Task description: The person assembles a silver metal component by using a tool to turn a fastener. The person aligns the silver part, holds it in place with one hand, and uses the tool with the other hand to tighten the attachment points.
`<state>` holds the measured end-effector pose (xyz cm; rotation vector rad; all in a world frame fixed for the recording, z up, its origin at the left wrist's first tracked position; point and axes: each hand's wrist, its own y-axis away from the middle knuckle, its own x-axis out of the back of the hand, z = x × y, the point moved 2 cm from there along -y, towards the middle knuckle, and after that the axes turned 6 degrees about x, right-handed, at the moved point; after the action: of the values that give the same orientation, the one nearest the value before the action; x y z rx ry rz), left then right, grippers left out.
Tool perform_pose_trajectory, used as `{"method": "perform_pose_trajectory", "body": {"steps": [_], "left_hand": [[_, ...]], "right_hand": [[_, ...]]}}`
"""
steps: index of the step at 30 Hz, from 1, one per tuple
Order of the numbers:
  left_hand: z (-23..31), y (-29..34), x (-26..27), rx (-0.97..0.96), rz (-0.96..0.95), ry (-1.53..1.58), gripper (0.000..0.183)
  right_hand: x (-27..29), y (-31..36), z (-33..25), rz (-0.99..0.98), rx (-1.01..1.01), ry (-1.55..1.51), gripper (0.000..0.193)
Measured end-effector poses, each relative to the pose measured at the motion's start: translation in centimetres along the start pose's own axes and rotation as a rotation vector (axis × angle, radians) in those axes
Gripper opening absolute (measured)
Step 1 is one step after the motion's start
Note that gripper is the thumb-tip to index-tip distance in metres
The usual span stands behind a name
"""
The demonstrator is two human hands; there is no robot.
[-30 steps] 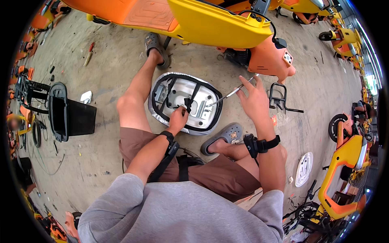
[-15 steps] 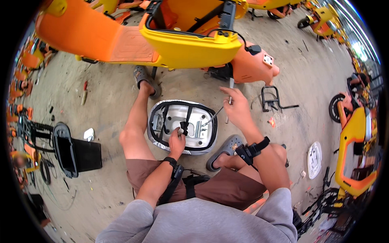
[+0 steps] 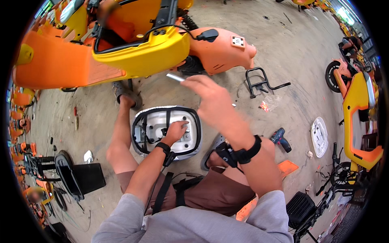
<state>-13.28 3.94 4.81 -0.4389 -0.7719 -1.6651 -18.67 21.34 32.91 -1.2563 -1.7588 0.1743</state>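
Note:
On the ground between my feet lies a scooter seat [image 3: 196, 139], underside up, a pale shell with a black rim. My left hand [image 3: 176, 131] reaches into it with curled fingers beside a metal bracket [image 3: 187, 133]. What those fingers hold, if anything, is hidden. Above and right of the seat is my right hand [image 3: 212, 101], blurred and closed round a silver metal bar-shaped tool [image 3: 175, 77]. The tool's end sticks out to the left, towards the scooter; the rest is inside the hand.
A yellow and orange scooter [image 3: 150, 56] stands ahead. To the right lie a black metal rack [image 3: 259, 83], a cordless drill [image 3: 281, 139] and a white shell [image 3: 319, 137]. A black bin-like box [image 3: 87, 180] is at left; another scooter [image 3: 352, 121] stands far right.
My left hand has moved right within the seat, from the black strap to the bracket. My right hand has lifted, its tool now pointing left. The view has shifted, and the drill now shows.

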Motion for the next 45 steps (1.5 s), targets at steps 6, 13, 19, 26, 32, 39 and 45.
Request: {"method": "perform_pose_trajectory", "body": {"steps": [6, 13, 19, 26, 32, 39, 45], "left_hand": [[-3.8, -2.0, -1.5, -0.332, -0.028, -0.150, 0.022], [-0.3, -1.9, -0.2, -0.304, -0.066, -0.172, 0.018], [-0.3, -1.0, -0.5, -0.190, 0.067, -0.068, 0.021], [-1.8, -1.0, -1.1, -0.119, -0.025, -0.106, 0.021], [-1.6, -0.9, -0.8, -0.100, -0.018, -0.176, 0.021], [-1.4, -0.9, -0.3, -0.127, 0.026, -0.112, 0.025], [-3.3, -1.3, -1.1, -0.151, -0.042, -0.145, 0.025]], "right_hand": [[0.2, 0.2, 0.8, -0.053, -0.054, -0.005, 0.051], [0.8, -0.4, 0.7, -0.025, -0.044, -0.093, 0.050], [0.5, -0.5, 0.1, -0.033, -0.035, -0.095, 0.050], [-0.5, -0.8, 0.3, -0.066, -0.034, -0.085, 0.047], [-0.8, -0.9, 0.5, -0.067, -0.055, -0.101, 0.047], [-0.7, -0.9, 0.4, -0.088, -0.069, -0.092, 0.048], [-0.8, -0.9, 0.3, -0.074, -0.054, -0.105, 0.047]]}}
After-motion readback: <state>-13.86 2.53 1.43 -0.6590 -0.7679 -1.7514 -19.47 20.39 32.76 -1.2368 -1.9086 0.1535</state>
